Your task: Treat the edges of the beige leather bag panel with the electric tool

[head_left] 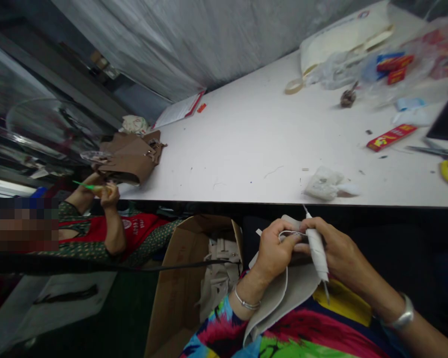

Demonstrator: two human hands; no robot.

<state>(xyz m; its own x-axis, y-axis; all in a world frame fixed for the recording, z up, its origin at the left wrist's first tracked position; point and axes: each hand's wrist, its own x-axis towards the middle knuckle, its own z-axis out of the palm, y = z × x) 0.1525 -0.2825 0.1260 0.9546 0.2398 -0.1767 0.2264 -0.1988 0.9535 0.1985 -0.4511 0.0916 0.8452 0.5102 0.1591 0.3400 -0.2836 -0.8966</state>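
The white table [231, 149] took up most of the view, w/ a co-worker in a red apron [138, 231] at its far-left end. Next in size, the open cardboard box [179, 263] stood on the floor side of the table edge, pale cut pieces [220, 268] heaped inside, just beside the wearer's L arm. A brown bag [130, 154] sat on the table near the co-worker.

The grey piece [302, 288] lay folded over the wearer's lap, below the table edge, its upper part up btwn both hands. L hand [276, 251] pinched it, thumb agst fingers, w/ a thin pale cord [291, 231] looping by the thumb. R hand [336, 243] gripped the white-wrapped tool [317, 253], slim ends poking out top & bottom; its fingertips met the L ones at the work. Exact finger pressure: can't tell. Whether the cord ran thru the piece: ditto, fingers hid it.

Doing this well, IMO, meant keeping the L pinch firm & close to the working spot so the layers couldn't slip, w/ the cord clear of the tool's point. Prob. also wise: mind the lower tip, bc it aimed down twd the lap, & keep L fingertips out of the upper tip's line.
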